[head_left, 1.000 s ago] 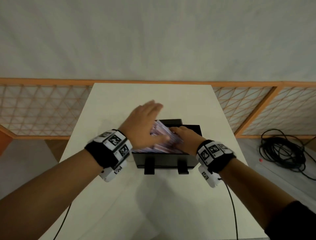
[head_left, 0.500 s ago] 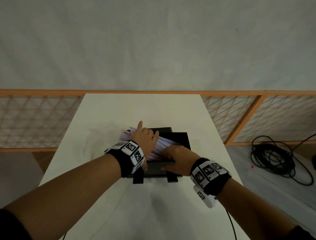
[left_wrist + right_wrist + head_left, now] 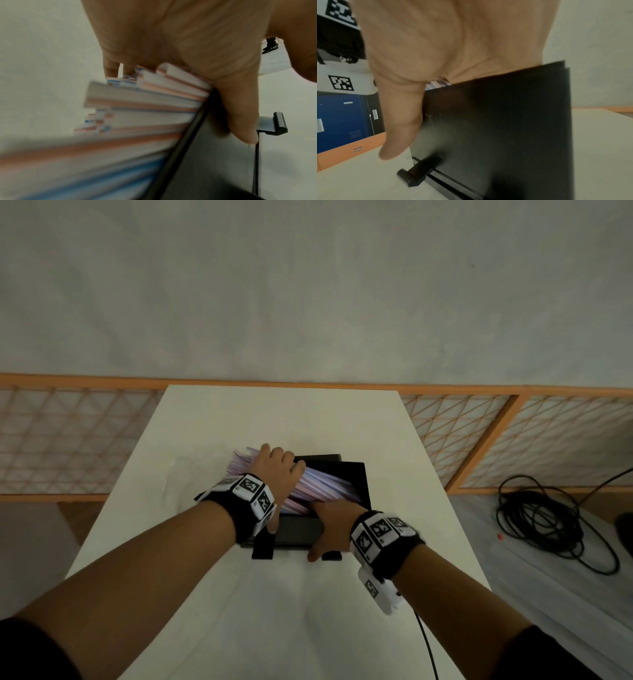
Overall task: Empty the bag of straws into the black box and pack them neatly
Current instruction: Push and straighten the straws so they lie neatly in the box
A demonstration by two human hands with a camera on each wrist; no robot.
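On the white tabletop [image 3: 284, 604] sits the black box [image 3: 359, 477], about in the middle. It is dark and shiny, with flat sides and two small black feet [image 3: 263, 547] sticking out at the near edge.

Lots of straws [image 3: 318, 486] lie in the box in one thick bunch. They are thin and long, white with pink and blue stripes. From the head view they look pale purple. The bunch lies slanted, and its far-left ends [image 3: 241, 458] poke out over the left edge of the box, above the tabletop. The ends are not even; some stick out more than others, which the left wrist view shows up close [image 3: 137, 102], though the picture is blurry there.

The left hand [image 3: 279, 470] lies on top of the bunch at the left edge of the box. Its fingers bend down over the straws and hold them, and its thumb [image 3: 240, 115] hangs down against the black box wall.

The right hand [image 3: 330, 520] is at the near right part of the box. Its fingers reach over the rim and are hidden there, and its thumb [image 3: 399, 121] presses the outside of the near wall, so it holds the box wall.

Beyond the tabletop runs an orange fence [image 3: 479, 436]. A black cable [image 3: 541, 522] lies coiled on the floor at the right.
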